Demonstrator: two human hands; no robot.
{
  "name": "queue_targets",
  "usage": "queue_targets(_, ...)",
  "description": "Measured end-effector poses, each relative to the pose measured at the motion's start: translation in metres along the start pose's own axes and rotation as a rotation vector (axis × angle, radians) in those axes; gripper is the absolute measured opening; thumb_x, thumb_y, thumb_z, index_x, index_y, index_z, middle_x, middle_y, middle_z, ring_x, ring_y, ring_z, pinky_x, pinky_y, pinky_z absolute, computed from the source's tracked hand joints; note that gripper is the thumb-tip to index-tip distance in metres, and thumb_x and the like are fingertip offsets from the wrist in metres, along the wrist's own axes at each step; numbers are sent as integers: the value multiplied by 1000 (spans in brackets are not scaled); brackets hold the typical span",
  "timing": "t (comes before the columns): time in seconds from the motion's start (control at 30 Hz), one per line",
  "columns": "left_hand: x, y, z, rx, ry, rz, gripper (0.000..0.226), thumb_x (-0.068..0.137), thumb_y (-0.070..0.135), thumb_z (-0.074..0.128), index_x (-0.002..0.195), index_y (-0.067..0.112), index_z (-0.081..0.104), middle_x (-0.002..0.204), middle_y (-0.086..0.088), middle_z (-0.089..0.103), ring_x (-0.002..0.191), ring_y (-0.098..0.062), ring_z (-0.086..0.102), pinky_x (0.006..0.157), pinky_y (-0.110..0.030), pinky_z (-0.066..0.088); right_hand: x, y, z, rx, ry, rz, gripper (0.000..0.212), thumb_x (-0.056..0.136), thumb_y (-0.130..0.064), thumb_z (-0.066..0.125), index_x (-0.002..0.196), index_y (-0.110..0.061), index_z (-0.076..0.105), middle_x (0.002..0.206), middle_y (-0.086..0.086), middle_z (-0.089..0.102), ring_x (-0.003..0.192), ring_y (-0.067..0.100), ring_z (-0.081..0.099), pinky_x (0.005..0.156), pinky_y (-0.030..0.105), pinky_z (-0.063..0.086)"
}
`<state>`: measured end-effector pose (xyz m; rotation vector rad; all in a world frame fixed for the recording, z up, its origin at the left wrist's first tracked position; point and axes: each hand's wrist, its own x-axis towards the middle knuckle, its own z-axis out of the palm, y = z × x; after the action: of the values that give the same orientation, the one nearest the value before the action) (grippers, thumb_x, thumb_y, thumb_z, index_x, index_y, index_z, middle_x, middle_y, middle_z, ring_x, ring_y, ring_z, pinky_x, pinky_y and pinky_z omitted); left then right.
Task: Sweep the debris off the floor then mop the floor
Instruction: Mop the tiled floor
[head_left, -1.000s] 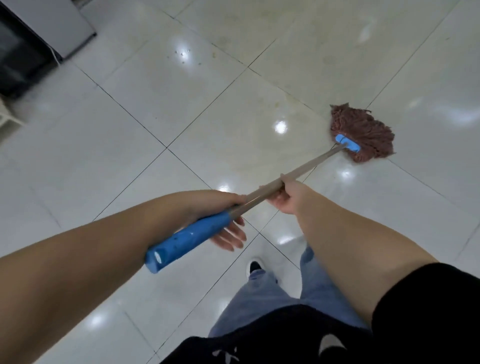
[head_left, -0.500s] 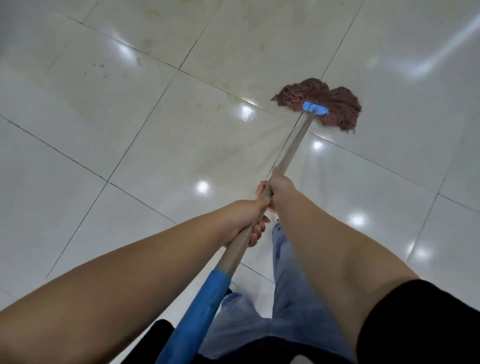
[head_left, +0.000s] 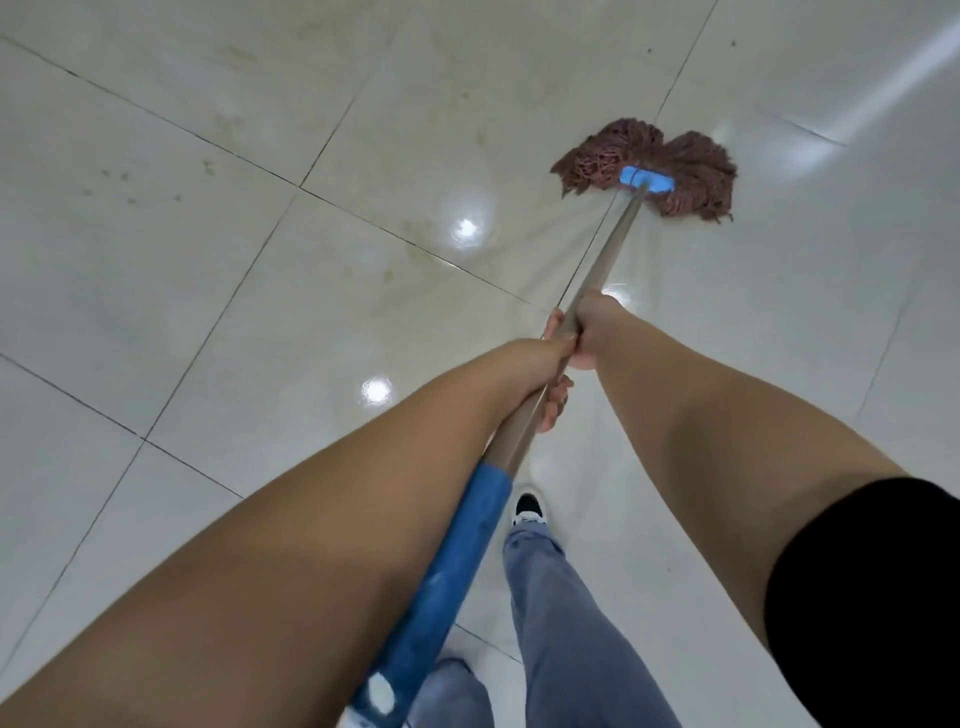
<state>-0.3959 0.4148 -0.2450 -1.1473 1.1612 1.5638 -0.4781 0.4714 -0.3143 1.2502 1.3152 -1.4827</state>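
Both hands wrap the mop handle (head_left: 605, 254) mid-frame, left hand (head_left: 540, 374) just below right hand (head_left: 592, 327). The reddish mop head (head_left: 691, 171) lies spread on the tiled floor (head_left: 260, 260), upper right.

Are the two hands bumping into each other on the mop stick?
Touching. The head view shows the left hand pressed against the right hand, no gap, both wrapped around the mop handle.

glossy white tiled floor (head_left: 260, 312); ceiling-light reflections (head_left: 465, 228)

Bright overhead lamps throw glare spots on the glossy floor (head_left: 156, 291); edges bow, slightly soft.
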Motion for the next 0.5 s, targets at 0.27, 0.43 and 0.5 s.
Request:
queue_targets(0.27, -37, -26, -81, 148, 95, -96, 56, 88, 64, 36, 65, 12, 38, 29, 4, 35, 20, -5, 31, 34, -5, 29, -24, 50, 54, -7, -140, 53, 32, 100, -28, 32, 80, -4, 40, 63, 13, 59, 55, 21, 54, 36, 26, 52)
queue_targets(0.43, -96, -94, -151, 144, 87, -109, 41, 94, 47, 40, 75, 11, 43, 32, 5, 40, 24, -5, 34, 32, -7, 30, -53, 123, 82, 42, -313, 115, 43, 102, -38, 28, 92, 1, 45, 53, 22, 64, 57, 29, 62, 40, 31, 53)
queue_targets(0.5, -120, -123, -186, 149, 130, -100, 41, 92, 48, 44, 78, 10, 44, 34, 4, 40, 26, -5, 34, 33, -9, 30, -69, 161, 111, -7, -329, 129, 40, 102, -36, 26, 96, 0, 43, 71, 25, 62, 65, 31, 57, 40, 35, 54)
